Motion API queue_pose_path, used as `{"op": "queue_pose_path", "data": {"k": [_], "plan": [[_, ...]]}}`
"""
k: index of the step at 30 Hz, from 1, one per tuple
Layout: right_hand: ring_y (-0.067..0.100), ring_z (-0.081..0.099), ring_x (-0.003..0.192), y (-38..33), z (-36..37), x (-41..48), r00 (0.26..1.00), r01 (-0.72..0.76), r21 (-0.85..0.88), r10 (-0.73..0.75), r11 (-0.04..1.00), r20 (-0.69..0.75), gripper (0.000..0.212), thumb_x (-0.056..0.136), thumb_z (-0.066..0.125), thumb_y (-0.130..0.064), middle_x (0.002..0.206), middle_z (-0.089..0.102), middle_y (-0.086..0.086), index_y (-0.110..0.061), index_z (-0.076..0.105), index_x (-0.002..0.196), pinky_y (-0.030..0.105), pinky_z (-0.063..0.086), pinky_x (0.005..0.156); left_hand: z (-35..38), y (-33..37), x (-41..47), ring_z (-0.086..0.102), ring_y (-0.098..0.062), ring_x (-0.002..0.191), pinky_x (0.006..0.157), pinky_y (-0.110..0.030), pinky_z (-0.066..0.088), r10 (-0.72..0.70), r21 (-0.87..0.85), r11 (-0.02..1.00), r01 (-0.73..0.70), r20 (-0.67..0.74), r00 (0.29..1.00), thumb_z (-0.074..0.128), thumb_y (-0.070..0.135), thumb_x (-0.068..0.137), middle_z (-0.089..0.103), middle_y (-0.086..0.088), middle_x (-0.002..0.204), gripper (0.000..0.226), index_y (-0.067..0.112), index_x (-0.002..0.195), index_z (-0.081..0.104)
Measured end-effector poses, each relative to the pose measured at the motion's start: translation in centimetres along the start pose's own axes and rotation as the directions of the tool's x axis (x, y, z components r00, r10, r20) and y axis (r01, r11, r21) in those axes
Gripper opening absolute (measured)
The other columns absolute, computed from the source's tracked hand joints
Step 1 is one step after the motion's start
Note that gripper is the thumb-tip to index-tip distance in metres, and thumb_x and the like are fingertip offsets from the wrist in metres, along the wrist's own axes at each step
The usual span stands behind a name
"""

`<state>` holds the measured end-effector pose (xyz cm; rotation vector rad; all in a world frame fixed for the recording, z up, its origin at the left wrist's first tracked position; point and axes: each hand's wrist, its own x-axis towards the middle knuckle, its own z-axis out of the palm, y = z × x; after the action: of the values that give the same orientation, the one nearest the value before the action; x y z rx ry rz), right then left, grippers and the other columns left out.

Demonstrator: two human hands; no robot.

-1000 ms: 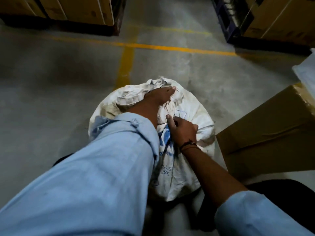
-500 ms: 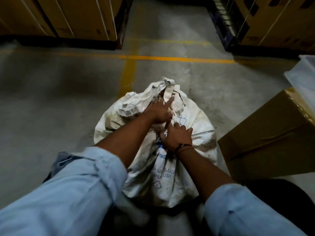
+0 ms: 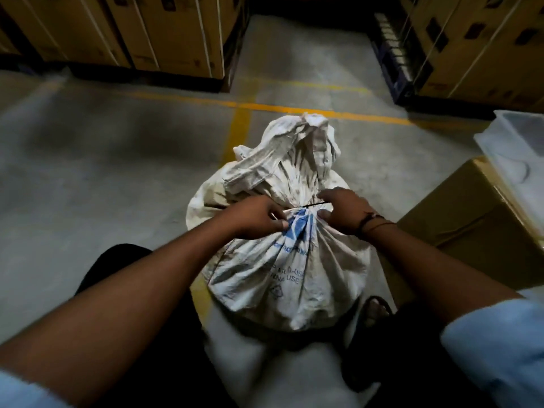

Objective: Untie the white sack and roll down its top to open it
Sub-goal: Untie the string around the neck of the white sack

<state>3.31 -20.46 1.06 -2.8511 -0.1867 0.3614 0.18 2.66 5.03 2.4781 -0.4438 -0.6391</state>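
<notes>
Concrete floor fills most of the view, grey and crossed by a yellow painted line. Stacked brown cartons stand along the far left, and more cartons at the far right, all closed, so their contents are hidden. A closed cardboard box sits on the floor just right of the sack. A clear plastic tub rests on top of it, and what it holds cannot be told.

The white sack stands on the floor between the person's legs, in the middle of the view. It is full and rounded, its contents hidden. The cloth is woven, dirty and creased, with blue print on the near side. Its neck is gathered tight, and the loose top flops up and away beyond the hands.

The left hand is at the left of the neck, fingers clenched and pinching the bunched cloth beside the blue print. The right hand is at the right of the neck, fingers curled, pinching the end of a thin black string that runs across the neck between the two hands. Its thumb presses the cloth just below
</notes>
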Motion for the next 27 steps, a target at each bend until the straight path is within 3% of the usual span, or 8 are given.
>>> {"op": "queue_pose_path", "data": {"k": [2,4,8,11,15,18,23,27], "plan": [[0.025,0.064,0.104,0.6,-1.0,-1.7,0.999,0.038,0.092,-0.035,0.995,-0.031,0.033,0.086,0.069,-0.029,0.110,0.070,0.005,-0.016,0.067,0.116,0.027,0.045,0.084,0.6,-0.2,1.1,0.066,-0.011,0.099,0.084,-0.027,0.052,-0.003,-0.031,1.000,0.001,-0.077,0.997,0.066,0.034,0.093,0.074,0.004,0.112,0.023,0.023,0.111,0.076],[0.022,0.066,0.094,0.8,-1.1,-2.4,0.998,0.042,0.131,-0.034,0.990,-0.060,0.030,0.084,0.072,-0.027,0.101,0.072,0.003,-0.015,0.070,0.111,0.023,0.042,0.076,1.0,-0.2,2.5,0.066,-0.008,0.095,0.077,-0.022,0.046,0.008,-0.032,0.999,-0.013,-0.143,0.990,0.067,0.032,0.092,0.074,0.005,0.111,0.024,0.022,0.112,0.076],[0.024,0.065,0.101,0.3,-0.9,-1.0,0.982,0.029,0.183,0.006,0.983,-0.188,0.039,0.082,0.074,-0.027,0.111,0.070,0.007,-0.016,0.067,0.119,0.029,0.046,0.088,1.9,-0.4,5.5,0.068,-0.008,0.096,0.085,-0.026,0.052,0.022,-0.090,0.995,-0.044,-0.235,0.972,0.068,0.026,0.090,0.076,0.007,0.104,0.020,0.023,0.108,0.077],[0.027,0.061,0.109,-0.5,-0.6,1.8,0.961,0.089,0.086,-0.063,0.992,-0.269,0.037,0.082,0.070,-0.032,0.116,0.067,0.008,-0.022,0.067,0.117,0.038,0.049,0.094,3.2,-0.6,7.9,0.069,-0.010,0.099,0.088,-0.029,0.055,0.022,-0.056,0.998,-0.040,-0.280,0.960,0.068,0.021,0.089,0.076,0.005,0.107,0.022,0.023,0.109,0.076],[0.019,0.066,0.089,0.2,1.1,4.7,0.994,0.049,0.121,-0.037,0.991,-0.100,0.024,0.079,0.076,-0.038,0.096,0.073,0.000,-0.024,0.073,0.098,0.034,0.054,0.078,4.2,-0.9,10.5,0.069,-0.015,0.098,0.085,-0.033,0.056,-0.056,-0.111,0.993,0.025,-0.290,0.955,0.072,0.022,0.086,0.076,0.002,0.104,0.018,0.023,0.104,0.076],[0.015,0.064,0.075,1.7,1.9,5.6,0.998,-0.017,0.160,0.027,0.987,-0.059,0.015,0.080,0.077,-0.032,0.081,0.073,0.002,-0.017,0.077,0.082,0.026,0.045,0.068,4.9,-1.3,11.7,0.068,-0.015,0.098,0.086,-0.030,0.054,-0.112,-0.172,0.983,0.067,-0.265,0.958,0.075,0.017,0.083,0.074,0.001,0.105,0.021,0.022,0.103,0.075],[0.011,0.056,0.061,4.1,2.0,5.5,0.991,-0.127,0.151,0.132,0.980,-0.023,0.019,0.085,0.072,-0.026,0.065,0.063,-0.002,-0.011,0.074,0.073,0.024,0.036,0.063,4.5,-2.4,11.8,0.069,-0.014,0.086,0.082,-0.033,0.058,-0.159,-0.337,0.939,0.069,-0.246,0.956,0.075,-0.003,0.077,0.073,0.000,0.090,0.025,0.014,0.096,0.075],[0.009,0.055,0.060,5.6,2.2,5.4,0.983,-0.174,0.178,0.181,0.969,-0.026,0.021,0.086,0.072,-0.026,0.064,0.064,-0.002,-0.009,0.075,0.074,0.024,0.038,0.067,4.1,-2.9,11.9,0.070,-0.014,0.087,0.081,-0.029,0.057,-0.159,-0.376,0.924,0.073,-0.202,0.966,0.076,-0.002,0.078,0.074,-0.001,0.090,0.024,0.011,0.097,0.076]]}}
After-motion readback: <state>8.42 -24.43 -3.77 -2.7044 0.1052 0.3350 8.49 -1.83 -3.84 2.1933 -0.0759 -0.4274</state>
